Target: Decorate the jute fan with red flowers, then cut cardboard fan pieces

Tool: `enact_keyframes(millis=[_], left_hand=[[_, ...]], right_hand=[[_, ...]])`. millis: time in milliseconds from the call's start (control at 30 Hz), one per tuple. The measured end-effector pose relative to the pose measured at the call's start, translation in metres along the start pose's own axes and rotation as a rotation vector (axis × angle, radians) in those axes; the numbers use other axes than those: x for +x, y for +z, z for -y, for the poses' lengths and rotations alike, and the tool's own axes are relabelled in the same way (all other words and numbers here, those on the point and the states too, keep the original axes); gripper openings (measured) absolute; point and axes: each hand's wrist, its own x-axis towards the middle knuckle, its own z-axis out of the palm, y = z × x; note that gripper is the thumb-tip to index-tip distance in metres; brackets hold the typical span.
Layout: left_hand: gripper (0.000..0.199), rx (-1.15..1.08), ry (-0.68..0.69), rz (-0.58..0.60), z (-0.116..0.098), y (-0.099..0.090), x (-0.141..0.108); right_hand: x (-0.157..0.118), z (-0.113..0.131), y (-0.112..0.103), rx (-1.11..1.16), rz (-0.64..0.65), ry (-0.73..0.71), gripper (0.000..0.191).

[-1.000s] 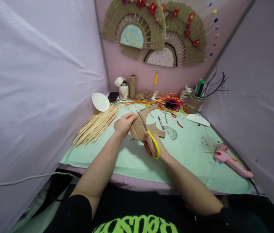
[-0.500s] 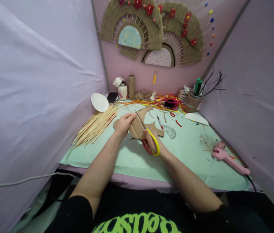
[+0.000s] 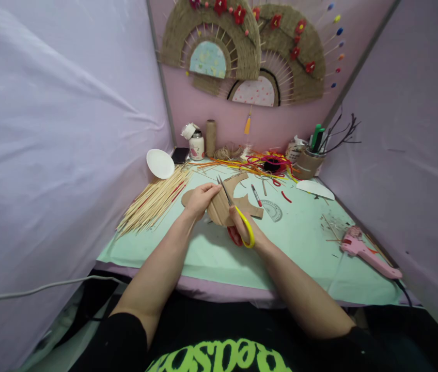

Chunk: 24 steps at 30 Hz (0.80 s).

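Note:
My left hand pinches the upper left edge of a brown piece of cardboard, its fingers closed. In my right hand is a pair of scissors with yellow and red handles. Their blades are slightly apart and point away from me, along the cardboard's upper right edge. Another cut cardboard piece with a curved edge lies on the table behind and to the right. The lower part of my right hand's grip is partly hidden by the yellow handle.
Thin wooden sticks are heaped at left by a white bowl-like disc. A marker and protractor lie to the right. A pink glue gun rests at the right edge. Coloured strands line the back.
The held cardboard has turned slightly, and its lower edge now looks rounder. Both hands stay nearly in place, and the scissors remain at the cardboard's right edge.

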Motion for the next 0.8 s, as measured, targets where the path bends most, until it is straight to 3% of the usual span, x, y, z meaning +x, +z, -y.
enact_keyframes(millis=[467, 667, 800], left_hand=[[0.034, -0.021, -0.056, 0.010, 0.002, 0.003, -0.002], [0.034, -0.041, -0.057, -0.066, 0.001, 0.000, -0.002], [0.031, -0.092, -0.036, -0.180, 0.001, -0.002, 0.002]], right_hand=[[0.008, -0.011, 0.000, 0.098, -0.038, 0.012, 0.077], [0.019, -0.007, -0.005, 0.530, 0.066, 0.163, 0.067], [0.015, 0.004, -0.013, 0.782, 0.166, 0.152, 0.053]])
